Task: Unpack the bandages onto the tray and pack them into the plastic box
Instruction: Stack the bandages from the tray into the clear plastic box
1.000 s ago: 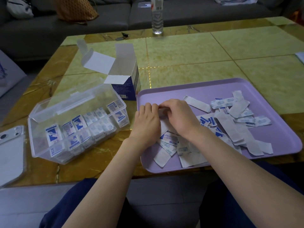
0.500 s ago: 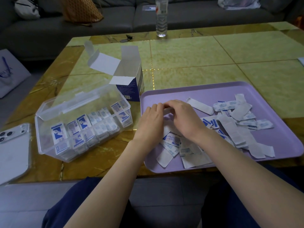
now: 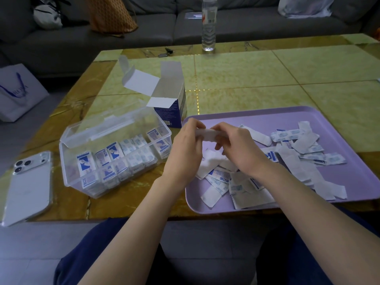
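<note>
Your left hand point(image 3: 185, 149) and right hand point(image 3: 238, 149) meet above the left part of the purple tray point(image 3: 257, 118). Both hands pinch one white wrapped bandage strip point(image 3: 206, 134). The left fingers point(image 3: 197, 125) curl round its left end and the right fingers point(image 3: 221, 128) grip its right end. The strip lies roughly level and is lifted off the tray. It appears to be doubled over, but the view is too soft to confirm this.

Loose bandages point(image 3: 298, 149) lie scattered on the tray, with one heap under your hands and another to the right.

The clear plastic box point(image 3: 71, 169) stands on the counter point(image 3: 246, 83) just left of the tray, with its lid open toward the far side. Rows of packed bandages point(image 3: 107, 159) stand upright inside it.

An open cardboard carton point(image 3: 170, 103) stands just beyond the box, beside the tray's far-left corner. A white phone point(image 3: 28, 186) lies camera side up at the near-left edge. A water bottle point(image 3: 208, 27) stands upright at the far edge.
</note>
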The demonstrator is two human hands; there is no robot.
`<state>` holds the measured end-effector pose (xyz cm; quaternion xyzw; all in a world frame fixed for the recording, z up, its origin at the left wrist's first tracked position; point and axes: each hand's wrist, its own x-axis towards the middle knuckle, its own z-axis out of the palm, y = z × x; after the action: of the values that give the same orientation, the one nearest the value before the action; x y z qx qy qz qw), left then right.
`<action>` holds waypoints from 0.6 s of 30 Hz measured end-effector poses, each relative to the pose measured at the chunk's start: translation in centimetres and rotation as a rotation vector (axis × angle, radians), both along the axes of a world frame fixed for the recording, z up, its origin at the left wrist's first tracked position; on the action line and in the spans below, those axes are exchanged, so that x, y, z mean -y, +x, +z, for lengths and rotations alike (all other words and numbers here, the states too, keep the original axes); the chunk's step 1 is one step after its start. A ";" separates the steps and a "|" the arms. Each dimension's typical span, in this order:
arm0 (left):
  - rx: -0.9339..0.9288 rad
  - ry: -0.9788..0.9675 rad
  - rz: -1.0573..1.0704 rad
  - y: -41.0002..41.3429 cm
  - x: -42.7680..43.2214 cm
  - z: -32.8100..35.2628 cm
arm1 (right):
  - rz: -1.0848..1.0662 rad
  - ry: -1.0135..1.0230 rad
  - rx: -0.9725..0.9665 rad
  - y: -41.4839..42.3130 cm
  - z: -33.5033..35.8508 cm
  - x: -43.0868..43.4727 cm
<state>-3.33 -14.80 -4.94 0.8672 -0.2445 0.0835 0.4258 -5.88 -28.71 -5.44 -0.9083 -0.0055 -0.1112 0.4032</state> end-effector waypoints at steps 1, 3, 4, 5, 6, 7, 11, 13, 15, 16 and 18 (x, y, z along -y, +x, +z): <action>-0.001 -0.055 0.010 -0.1 -0.2 0.3 | 0.022 0.053 -0.011 -0.1 0.2 -0.1; -0.012 -0.159 0.015 -0.5 -0.8 1.0 | 0.077 0.179 -0.049 -0.5 0.6 -0.3; -0.015 -0.201 0.008 -0.7 -1.0 1.2 | 0.099 0.225 -0.070 -0.7 0.7 -0.4; -0.011 -0.230 0.000 -1.0 -1.2 1.4 | 0.119 0.251 -0.086 -0.9 0.8 -0.5; 0.001 -0.246 -0.006 -1.2 -1.5 1.6 | 0.136 0.263 -0.095 -1.1 0.9 -0.7; 0.020 -0.244 -0.008 -1.3 -1.8 1.7 | 0.153 0.267 -0.105 -1.3 0.8 -0.9; 0.103 -0.129 -0.009 -1.5 -3.4 1.9 | 0.220 0.221 -0.114 -2.0 0.5 -1.7; 0.086 -0.126 -0.033 -1.7 -4.1 2.0 | 0.233 0.208 -0.107 -2.6 0.3 -2.3; 0.063 -0.132 -0.042 -1.8 -4.9 2.2 | 0.245 0.244 -0.095 -3.1 0.3 -3.0; 0.058 -0.136 -0.041 -1.8 -5.3 2.3 | 0.244 0.264 -0.081 -3.3 0.3 -3.5; 0.056 -0.149 -0.036 -1.8 -6.1 2.5 | 0.228 0.292 -0.033 -3.4 0.2 -4.0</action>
<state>-5.14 -8.66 -2.42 0.8257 -0.2652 0.1181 0.4836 -9.31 -24.68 -5.20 -0.8353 -0.0857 -0.0497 0.5407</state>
